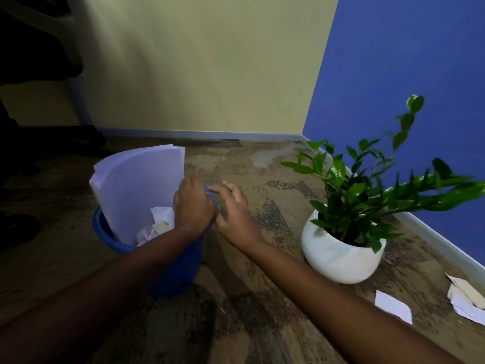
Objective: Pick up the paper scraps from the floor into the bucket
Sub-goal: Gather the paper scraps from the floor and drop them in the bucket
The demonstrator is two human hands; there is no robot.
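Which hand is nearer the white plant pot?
Right. The right hand hovers over the floor between bucket and plant pot; the left hand is at the bucket's rim, farther away.

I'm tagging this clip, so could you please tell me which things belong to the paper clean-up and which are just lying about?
Job: blue bucket, sheets standing in it, crumpled scraps inside, floor scraps, left hand, right hand.
Just there: potted plant.

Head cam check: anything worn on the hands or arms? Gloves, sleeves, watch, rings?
Nothing visible. Left hand and right hand are bare, no gloves. Both forearms are uncovered as far as the frame shows, no sleeves, watch or bands. Rings: too blurred to tell.
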